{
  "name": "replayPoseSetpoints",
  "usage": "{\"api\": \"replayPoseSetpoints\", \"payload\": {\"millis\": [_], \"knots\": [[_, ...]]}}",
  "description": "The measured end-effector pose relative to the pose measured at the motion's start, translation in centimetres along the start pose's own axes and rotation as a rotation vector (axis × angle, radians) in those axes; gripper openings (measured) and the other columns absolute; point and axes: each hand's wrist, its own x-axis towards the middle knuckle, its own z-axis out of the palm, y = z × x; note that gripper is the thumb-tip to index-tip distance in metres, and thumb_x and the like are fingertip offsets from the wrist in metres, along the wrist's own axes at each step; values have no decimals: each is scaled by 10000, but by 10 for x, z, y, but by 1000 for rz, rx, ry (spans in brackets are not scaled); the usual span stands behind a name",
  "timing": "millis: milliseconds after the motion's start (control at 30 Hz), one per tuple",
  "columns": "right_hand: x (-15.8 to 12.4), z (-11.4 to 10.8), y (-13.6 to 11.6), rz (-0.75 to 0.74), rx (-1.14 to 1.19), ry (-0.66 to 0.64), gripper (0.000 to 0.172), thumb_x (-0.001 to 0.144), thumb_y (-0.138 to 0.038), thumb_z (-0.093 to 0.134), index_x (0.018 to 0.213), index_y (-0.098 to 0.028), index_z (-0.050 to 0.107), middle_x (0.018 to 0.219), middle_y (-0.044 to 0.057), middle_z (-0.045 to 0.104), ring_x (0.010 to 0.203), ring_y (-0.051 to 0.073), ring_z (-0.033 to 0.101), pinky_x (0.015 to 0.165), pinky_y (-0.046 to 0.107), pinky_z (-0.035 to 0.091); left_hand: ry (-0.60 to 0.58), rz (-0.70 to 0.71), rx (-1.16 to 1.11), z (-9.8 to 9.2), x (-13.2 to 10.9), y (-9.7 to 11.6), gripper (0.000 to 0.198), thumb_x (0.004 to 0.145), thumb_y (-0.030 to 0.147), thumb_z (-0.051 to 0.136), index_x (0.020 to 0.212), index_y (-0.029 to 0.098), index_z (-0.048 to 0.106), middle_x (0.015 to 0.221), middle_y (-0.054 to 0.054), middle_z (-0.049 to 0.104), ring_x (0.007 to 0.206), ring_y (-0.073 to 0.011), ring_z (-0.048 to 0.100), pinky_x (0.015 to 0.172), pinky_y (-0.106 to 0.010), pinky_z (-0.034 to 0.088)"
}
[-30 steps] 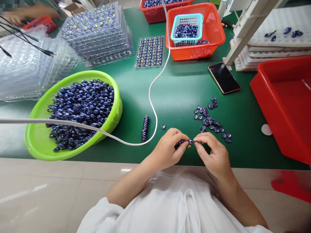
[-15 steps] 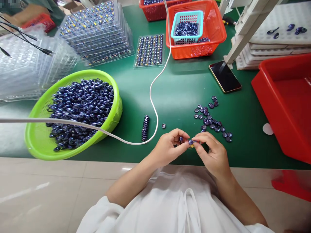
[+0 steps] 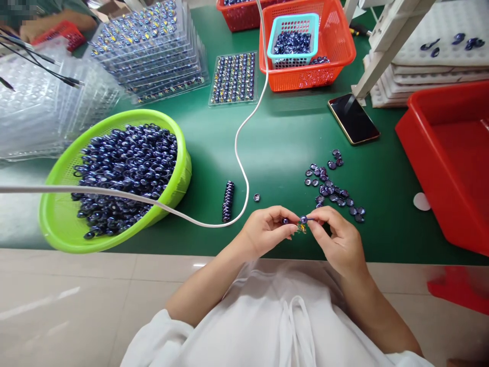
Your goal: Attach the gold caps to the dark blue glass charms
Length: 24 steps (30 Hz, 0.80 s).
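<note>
Between my hands, just above the table's near edge, is a small glossy dark-blue rounded shell point(image 3: 303, 219) with a thin stem. A tiny yellow-and-green piece point(image 3: 302, 228) shows right below it. My right hand point(image 3: 338, 237) pinches the stem end with thumb and forefinger. My left hand point(image 3: 269, 230) is closed, its fingertips at the shell's left side, with a second dark-blue rounded part point(image 3: 285, 220) showing among its fingers. Loose dark-blue round caps point(image 3: 332, 191) lie beyond my right hand. One single cap point(image 3: 256, 197) and a neat row of dark-blue rings point(image 3: 228, 201) lie beyond my left.
A green basket point(image 3: 185, 168) heaped with dark-blue parts stands left, crossed by a white cable point(image 3: 239, 148). Filled clear trays point(image 3: 164, 66), a red basket point(image 3: 336, 66) holding a turquoise one point(image 3: 273, 53), a phone point(image 3: 353, 120) and a red bin point(image 3: 428, 168) surround the work area.
My right hand has shifted slightly right, and the blue shell has moved a little right and up with it. More of the yellow-and-green piece shows. Another person's arm has appeared at top left.
</note>
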Motion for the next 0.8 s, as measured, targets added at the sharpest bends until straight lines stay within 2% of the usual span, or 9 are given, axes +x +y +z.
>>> {"api": "replayPoseSetpoints", "payload": {"millis": [133, 333, 500, 667, 800], "knots": [[-1, -1, -1, 7, -25, -17, 75, 954, -224, 593, 926, -254, 655, 887, 10, 658, 814, 164, 601, 722, 298, 476, 37, 76, 134, 1, 0, -4, 91, 819, 186, 701, 896, 139, 716, 826, -55, 749, 731, -144, 698, 690, -258, 580], [-3, 0, -1, 29, 100, -66, 82, 954, -234, 592, 908, -257, 655, 865, 9, 637, 791, 163, 593, 712, 297, 486, 78, 273, 252, 2, 2, -11, 80, 830, 133, 623, 828, 152, 700, 856, -66, 722, 782, -159, 695, 731, -277, 581], [-2, 0, 0, 10, 86, -62, 86, 957, -227, 594, 954, -262, 672, 896, 13, 650, 820, 164, 602, 718, 297, 482, 84, 238, 264, 5, -2, -5, 109, 862, 147, 614, 906, 147, 714, 850, -68, 744, 782, -162, 708, 737, -272, 579], [-3, 1, -2, -17, 37, -48, 85, 955, -207, 600, 955, -262, 665, 891, 8, 650, 807, 155, 596, 734, 302, 480, 25, 205, 186, 4, -5, -3, 151, 896, 187, 624, 996, 135, 724, 942, -97, 761, 861, -182, 721, 801, -295, 584], [-3, 2, -2, -40, 22, -40, 81, 946, -205, 607, 951, -263, 663, 873, 9, 645, 794, 162, 603, 731, 313, 498, 21, 193, 186, 4, -4, -7, 169, 860, 208, 688, 1012, 149, 730, 961, -91, 761, 862, -183, 709, 788, -294, 583]]}}
